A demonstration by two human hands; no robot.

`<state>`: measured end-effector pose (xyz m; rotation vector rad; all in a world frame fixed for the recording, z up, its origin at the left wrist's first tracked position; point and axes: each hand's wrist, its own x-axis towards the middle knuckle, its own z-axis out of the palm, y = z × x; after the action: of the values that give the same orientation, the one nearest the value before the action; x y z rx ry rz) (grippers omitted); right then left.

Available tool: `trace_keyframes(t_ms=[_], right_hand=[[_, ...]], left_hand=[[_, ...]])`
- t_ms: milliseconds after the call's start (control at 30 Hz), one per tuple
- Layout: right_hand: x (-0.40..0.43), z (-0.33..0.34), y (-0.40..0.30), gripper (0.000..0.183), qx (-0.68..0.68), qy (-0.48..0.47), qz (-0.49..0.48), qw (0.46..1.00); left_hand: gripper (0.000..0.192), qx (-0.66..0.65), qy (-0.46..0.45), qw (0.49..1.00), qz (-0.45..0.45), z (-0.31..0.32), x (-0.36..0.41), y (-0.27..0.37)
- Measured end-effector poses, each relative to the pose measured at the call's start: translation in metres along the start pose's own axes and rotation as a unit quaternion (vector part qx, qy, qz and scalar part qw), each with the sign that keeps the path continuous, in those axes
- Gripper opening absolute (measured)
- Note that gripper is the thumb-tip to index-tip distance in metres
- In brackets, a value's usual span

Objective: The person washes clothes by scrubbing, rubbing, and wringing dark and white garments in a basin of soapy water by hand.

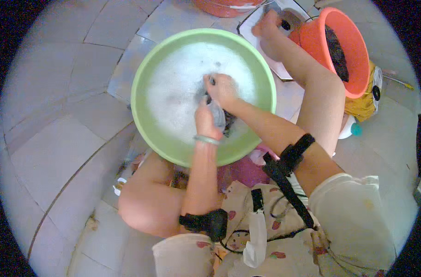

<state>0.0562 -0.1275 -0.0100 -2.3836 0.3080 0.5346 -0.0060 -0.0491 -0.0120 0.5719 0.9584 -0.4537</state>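
A large green plastic basin [203, 33] holds water covered with white suds. Both hands are over the middle of it, close together on a dark, wet, soapy cloth [218, 116]. My left hand [206, 119], with a pale bangle at the wrist, grips the greyish part of the cloth from the left. Just above it my right hand [222, 88] is closed round another part, its fingers turned to the left. Part of the cloth hangs dark between the forearms. Blur hides the exact finger positions.
An orange-red bucket [361, 59] with dark cloth stands at the upper right, near a squat toilet pan [286, 74]. Yellow fabric [361, 109] and a white bottle [348, 128] with a teal cap lie below it. Another red bucket [217, 8] stands at the top. Tiles surround the basin.
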Motion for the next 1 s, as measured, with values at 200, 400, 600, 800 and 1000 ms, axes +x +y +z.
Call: trace_keyframes(t_ms=[200,400,600,800,1000], right_hand=[[-0.077,0.03,-0.081,0.024,0.093,-0.053,-0.172,0.979],[0.018,0.021,-0.019,0.034,0.113,0.047,-0.077,0.99],[-0.014,-0.029,-0.026,0.038,0.19,0.107,-0.132,0.967],[-0.055,-0.018,-0.024,0.04,0.231,-0.142,0.068,0.96],[-0.052,-0.012,-0.013,0.02,0.437,-0.122,0.009,0.891]], left_hand=[[0.03,-0.101,-0.254,0.959,0.076,-0.085,0.026,0.034],[0.04,-0.1,-0.091,0.99,0.044,-0.014,-0.021,0.055],[0.039,-0.102,-0.114,0.979,0.136,-0.029,-0.039,0.088],[0.03,-0.119,-0.107,0.971,0.179,-0.038,-0.038,0.075],[0.022,-0.071,-0.059,0.981,0.17,-0.048,-0.039,0.075]])
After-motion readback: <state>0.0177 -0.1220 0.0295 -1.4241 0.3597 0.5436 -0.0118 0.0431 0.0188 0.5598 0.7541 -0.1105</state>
